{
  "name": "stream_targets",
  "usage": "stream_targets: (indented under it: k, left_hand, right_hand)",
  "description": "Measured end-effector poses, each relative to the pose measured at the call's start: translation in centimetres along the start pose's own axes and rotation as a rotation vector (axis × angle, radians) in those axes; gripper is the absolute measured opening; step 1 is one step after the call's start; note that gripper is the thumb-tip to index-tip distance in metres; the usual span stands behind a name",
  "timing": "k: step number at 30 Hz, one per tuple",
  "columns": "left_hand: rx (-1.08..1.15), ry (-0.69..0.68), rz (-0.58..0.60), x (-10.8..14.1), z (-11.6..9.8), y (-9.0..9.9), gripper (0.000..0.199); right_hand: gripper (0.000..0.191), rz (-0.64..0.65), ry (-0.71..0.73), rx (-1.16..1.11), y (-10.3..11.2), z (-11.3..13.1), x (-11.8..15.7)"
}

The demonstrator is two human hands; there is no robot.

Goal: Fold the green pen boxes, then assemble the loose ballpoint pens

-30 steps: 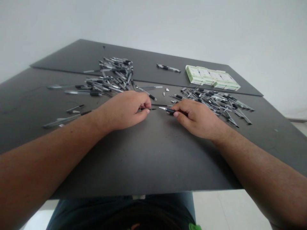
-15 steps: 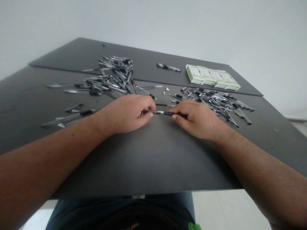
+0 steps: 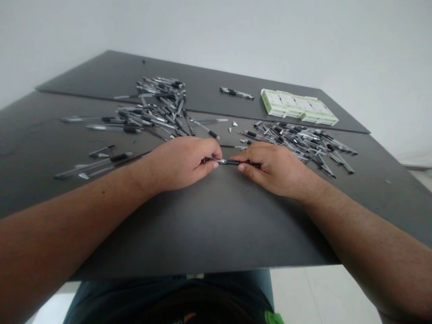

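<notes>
Pen (image 3: 232, 162) was held level in the air, just above the dark table top (image 3: 209, 225), between the person's two hands, and ran roughly left to right in front of the body. Its barrel was dark with a silver section toward the left end. Whether it was one whole pen or two parts meeting end to end could not be told at this view.

Left hand (image 3: 178, 163) gripped the left end in a narrow pinch, with thumb and fingertips (image 3: 211, 155) closed around it. Right hand (image 3: 275, 170) gripped the right end just as narrowly, its fingers (image 3: 245, 158) curled over the barrel. Both wrists were turned inward, and the two hands were near each other but not touching, with a short bare stretch of pen between them.

Thin black pen (image 3: 232, 146) lay on the table just past the fingertips. Large loose heap of pens (image 3: 151, 114) sat beyond the left hand, and a second heap of pens (image 3: 302, 144) lay beyond the right hand. Several separate pens (image 3: 92, 164) lay beside the left forearm. Small pale pen tips (image 3: 234, 123) sat on the table between the two heaps. Single pen (image 3: 236, 93) lay farther off, near a row of pale green boxes (image 3: 299, 107). A seam (image 3: 202, 111) crossed the table top between its two dark boards.
</notes>
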State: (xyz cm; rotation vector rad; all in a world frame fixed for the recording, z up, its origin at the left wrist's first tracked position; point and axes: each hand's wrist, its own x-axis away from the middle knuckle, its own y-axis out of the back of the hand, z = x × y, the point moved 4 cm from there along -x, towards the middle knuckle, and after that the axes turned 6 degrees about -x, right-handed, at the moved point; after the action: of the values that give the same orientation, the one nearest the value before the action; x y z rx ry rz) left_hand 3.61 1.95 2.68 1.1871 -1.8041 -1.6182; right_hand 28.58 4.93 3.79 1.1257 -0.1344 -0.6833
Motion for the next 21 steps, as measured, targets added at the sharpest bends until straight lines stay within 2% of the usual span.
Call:
stream_targets:
  k: [11, 21]
  left_hand:
    - [0.028, 0.029, -0.026, 0.03, -0.56, 0.12, 0.032]
    - [0.083, 0.090, -0.032, 0.08, -0.58, -0.02, 0.026]
  right_hand:
    - [0.038, -0.012, -0.009, 0.014, -0.19, 0.50, 0.04]
    - [0.036, -0.020, -0.021, 0.024, -0.38, 0.68, 0.00]
